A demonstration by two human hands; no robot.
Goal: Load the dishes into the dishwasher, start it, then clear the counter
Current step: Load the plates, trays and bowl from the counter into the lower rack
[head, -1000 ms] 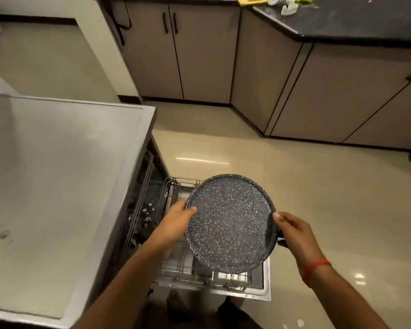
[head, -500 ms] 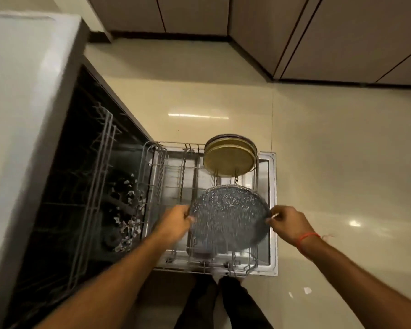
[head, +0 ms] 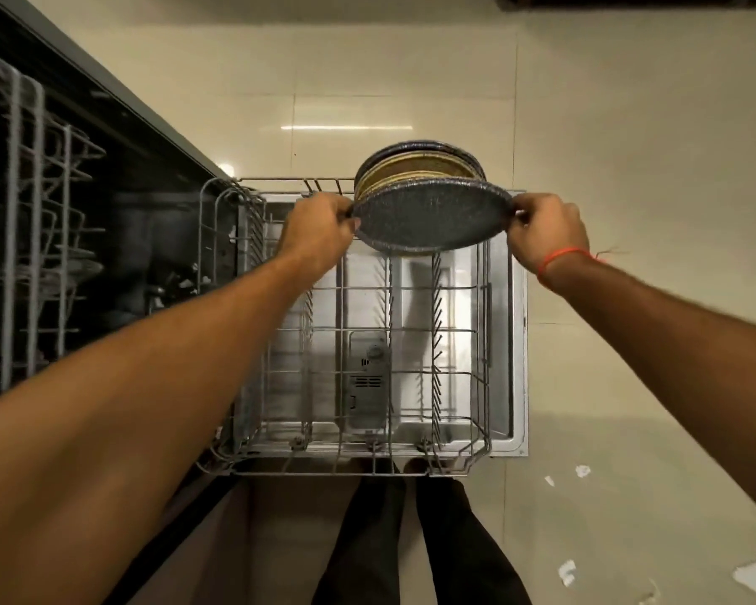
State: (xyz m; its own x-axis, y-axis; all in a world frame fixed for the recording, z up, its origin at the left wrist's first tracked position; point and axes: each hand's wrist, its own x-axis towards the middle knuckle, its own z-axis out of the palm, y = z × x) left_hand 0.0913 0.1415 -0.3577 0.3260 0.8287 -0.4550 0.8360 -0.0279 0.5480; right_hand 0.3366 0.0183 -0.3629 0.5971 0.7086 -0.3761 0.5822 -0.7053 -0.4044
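I hold the speckled plate point(head: 428, 218) by its two edges: my left hand point(head: 319, 233) pinches the left rim, fingers curled over it, and my right hand point(head: 544, 229) grips the right rim the same way. The plate stands tilted over the far end of the lower rack point(head: 350, 462), just in front of the plates point(head: 420, 165) already standing there on edge. Whether its bottom edge sits between the tines I cannot tell. That stack shows yellowish faces and a dark speckled one at the back. The rest of the rack holds nothing but its wire tines, and through it I see the open door point(head: 518, 342) with the detergent compartment point(head: 367, 377). To my left the tub point(head: 158, 238) is dark, with the upper rack point(head: 36, 220) partly pulled out. A red thread point(head: 559, 257) circles my right wrist.
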